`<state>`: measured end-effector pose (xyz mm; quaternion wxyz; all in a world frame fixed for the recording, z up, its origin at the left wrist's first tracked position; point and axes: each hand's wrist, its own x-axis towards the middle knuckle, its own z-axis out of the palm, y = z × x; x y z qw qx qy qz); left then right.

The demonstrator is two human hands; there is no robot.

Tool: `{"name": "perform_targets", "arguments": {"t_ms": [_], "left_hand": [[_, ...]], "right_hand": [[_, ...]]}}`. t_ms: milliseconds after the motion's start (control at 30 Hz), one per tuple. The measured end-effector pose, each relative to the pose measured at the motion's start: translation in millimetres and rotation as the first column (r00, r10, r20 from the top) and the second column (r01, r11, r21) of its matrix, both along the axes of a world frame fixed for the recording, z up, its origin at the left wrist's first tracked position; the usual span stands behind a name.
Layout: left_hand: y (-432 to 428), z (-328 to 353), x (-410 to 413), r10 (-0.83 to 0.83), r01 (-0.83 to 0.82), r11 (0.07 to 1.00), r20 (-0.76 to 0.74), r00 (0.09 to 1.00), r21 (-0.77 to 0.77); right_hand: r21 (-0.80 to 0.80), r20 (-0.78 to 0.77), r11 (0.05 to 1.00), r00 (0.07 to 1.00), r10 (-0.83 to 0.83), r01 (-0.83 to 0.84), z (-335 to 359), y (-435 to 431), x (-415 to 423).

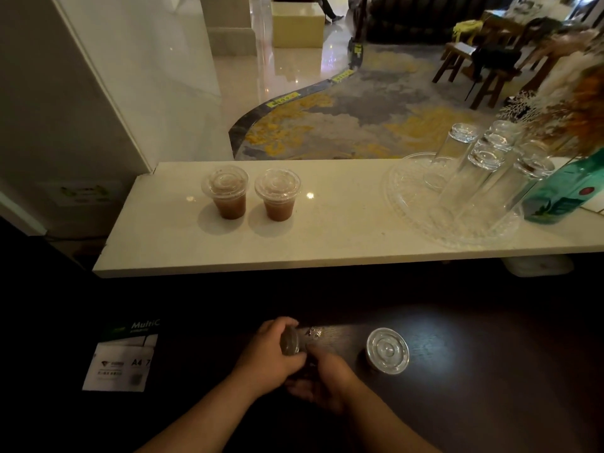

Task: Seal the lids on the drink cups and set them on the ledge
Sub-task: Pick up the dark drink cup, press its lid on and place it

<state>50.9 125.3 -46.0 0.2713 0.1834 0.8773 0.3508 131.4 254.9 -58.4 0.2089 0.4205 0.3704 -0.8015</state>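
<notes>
On the dark counter (457,371), below the white ledge (327,230), both hands close around one drink cup (290,344): the left hand (268,358) curls over its top and far side, and the right hand (322,377) wraps the near side, fingers clenched on the cup, though the dim light hides whether its lid is fully seated. Two lidded cups of brown drink (227,194) (277,195) already stand on the ledge, above and slightly left of the held cup. Another cup with its lid (387,350) on waits just to the right of the hands. The risk here is squeezing: thin plastic walls may buckle under the pressing, so the drink could slop over the rim or the lid could snap on crooked. Wet spots (314,332) glint just beyond the held cup, and a damp base might slide. Lifting it to the ledge with a half-sealed lid would invite a spill.
</notes>
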Motion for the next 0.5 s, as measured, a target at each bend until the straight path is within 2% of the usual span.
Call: {"name": "perform_targets", "arguments": {"t_ms": [133, 200, 300, 367, 433, 500], "left_hand": [[-1.9, 60.8, -22.8, 0.08, -0.091, 0.96, 0.051, 0.995, 0.266], [-3.8, 106.2, -41.3, 0.085, -0.104, 0.939, 0.07, 0.994, 0.328], [-6.5, 183.9, -71.5, 0.111, -0.201, 0.902, 0.245, 0.963, 0.382], [-7.2, 235.0, -87.7, 0.069, -0.229, 0.888, 0.377, 0.924, 0.399], [-8.2, 281.0, -98.3, 0.009, -0.202, 0.873, 0.4, 0.917, 0.445], [-10.1, 318.0, -104.4, -0.033, -0.165, 0.829, 0.34, 0.94, 0.535]], "right_hand": [[-0.065, -0.147, 0.998, 0.989, -0.003, -0.006, 52.3, 21.6, -26.9], [-0.01, -0.279, 1.0, 0.96, 0.021, -0.024, 95.4, 35.6, -46.4], [0.185, -0.495, 0.983, 0.863, 0.1, -0.008, 178.0, 52.5, -75.2], [0.284, -0.617, 0.958, 0.772, 0.151, 0.04, 233.5, 59.2, -89.0], [0.349, -0.704, 0.933, 0.682, 0.198, 0.09, 282.7, 62.9, -96.0], [0.391, -0.745, 0.913, 0.623, 0.238, 0.119, 322.3, 64.8, -97.2]]}}
